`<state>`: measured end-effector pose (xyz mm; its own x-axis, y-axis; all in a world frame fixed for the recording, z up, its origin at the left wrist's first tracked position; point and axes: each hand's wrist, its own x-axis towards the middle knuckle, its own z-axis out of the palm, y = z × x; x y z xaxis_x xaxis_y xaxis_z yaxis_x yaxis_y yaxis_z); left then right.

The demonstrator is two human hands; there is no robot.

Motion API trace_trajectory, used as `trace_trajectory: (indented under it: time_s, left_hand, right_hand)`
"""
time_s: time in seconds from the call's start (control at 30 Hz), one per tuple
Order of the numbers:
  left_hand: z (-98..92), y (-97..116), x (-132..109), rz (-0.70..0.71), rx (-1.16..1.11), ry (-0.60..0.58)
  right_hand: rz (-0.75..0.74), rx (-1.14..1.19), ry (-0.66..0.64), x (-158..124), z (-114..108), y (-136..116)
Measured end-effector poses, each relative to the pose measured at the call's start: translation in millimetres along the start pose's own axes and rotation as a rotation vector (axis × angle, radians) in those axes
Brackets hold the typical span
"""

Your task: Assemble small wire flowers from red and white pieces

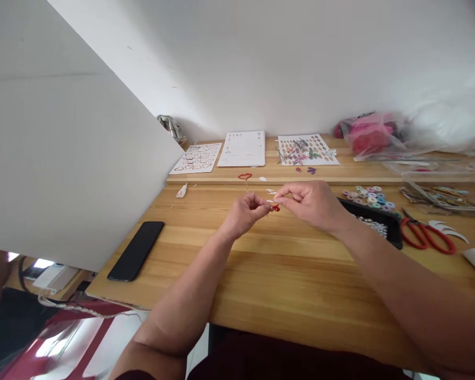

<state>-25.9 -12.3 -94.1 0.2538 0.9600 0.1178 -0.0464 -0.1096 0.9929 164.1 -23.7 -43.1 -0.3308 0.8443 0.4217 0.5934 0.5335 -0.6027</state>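
Both my hands meet above the middle of the wooden table (285, 274). My left hand (245, 212) is closed in a pinch on a small red piece (276, 208) at its fingertips. My right hand (311, 203) is also closed, its thumb and fingers pinching a thin white sliver right next to the red piece. A few white slivers (271, 191) lie on the wood just behind my fingers. A red wire heart shape (245, 177) lies farther back.
A black phone (136, 250) lies at the left. Three white sheets (243, 149) with small pieces sit at the back. A black tray (376, 220), coloured rings (370, 196) and red scissors (427, 236) are at the right. A large white board (63, 158) fills the left.
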Motion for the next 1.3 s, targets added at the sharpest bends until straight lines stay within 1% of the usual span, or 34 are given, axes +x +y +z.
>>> trace_trajectory:
  time_s: [0.13,0.3,0.37,0.5,0.63,0.73,0.8,0.9,1.0,1.1,1.2,1.3]
  left_hand:
    - [1.2,5,-4,-0.011,-0.017,-0.098]
    - [0.0,7,-6,-0.022,-0.079,-0.157]
    - [-0.9,6,-6,-0.018,-0.106,-0.174]
    - [-2.3,6,-7,-0.009,-0.15,-0.187]
    - [-2.4,6,-6,0.004,-0.181,-0.152]
    - [-2.1,4,-4,-0.004,-0.22,-0.054]
    - [-2.0,4,-2,-0.005,-0.25,0.017]
    - [-2.2,4,0,-0.002,-0.256,0.105]
    - [-2.9,5,1,0.004,-0.219,0.175]
    - [-4.1,4,2,0.016,-0.166,0.21]
    - [-5.0,2,3,0.014,-0.125,0.218]
    - [-4.7,2,3,-0.005,-0.093,0.187]
  right_hand:
    - [0.039,0.032,0.009,3,-1,9]
    - [0.158,0.169,-0.028,8,5,26]
    - [0.212,0.284,-0.059,10,8,32]
    - [0.336,0.597,-0.13,12,15,38]
    - [0.495,0.821,-0.196,11,22,41]
    - [0.585,0.956,-0.221,8,28,42]
    - [0.629,0.988,-0.25,7,31,41]
    - [0.65,0.965,-0.285,6,33,37]
    - [0.61,0.88,-0.282,6,32,33]
    - [0.456,0.68,-0.262,5,30,29]
    - [0.292,0.442,-0.204,3,23,22]
    - [0.212,0.232,-0.116,2,14,12]
